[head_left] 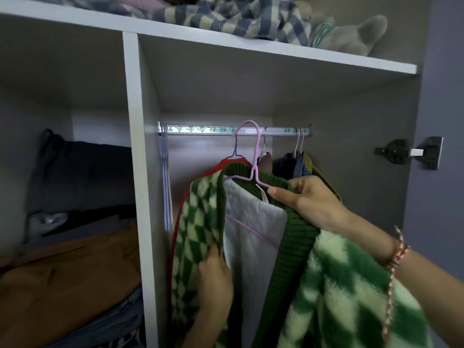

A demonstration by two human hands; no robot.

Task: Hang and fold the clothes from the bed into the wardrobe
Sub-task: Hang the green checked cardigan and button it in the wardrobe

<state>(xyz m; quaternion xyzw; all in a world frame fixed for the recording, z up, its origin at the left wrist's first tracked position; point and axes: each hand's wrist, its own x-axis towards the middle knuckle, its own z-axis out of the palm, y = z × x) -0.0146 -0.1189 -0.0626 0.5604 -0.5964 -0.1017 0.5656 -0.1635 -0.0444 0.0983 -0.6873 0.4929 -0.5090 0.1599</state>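
Both hands grip green checked jacket (200, 222): left hand (216, 280) front edge, right hand (308, 199) collar on pink hanger (256, 156). Behind, red garment (233, 161) and denim (298, 167) crowd rail (200, 130); hanger possibly unseated.

The right hand (308, 199) and the left hand (216, 280) are bare, and the right forearm (431, 272) and left forearm (198, 330) are uncovered as far as the frame's edge. The right wrist wears a bracelet (399, 249) of twisted red and white threads, wound round in a few strands. A long cord (390, 297) of the same red and white twist trails from it. The right thumbnail (275, 190) is short and plain.
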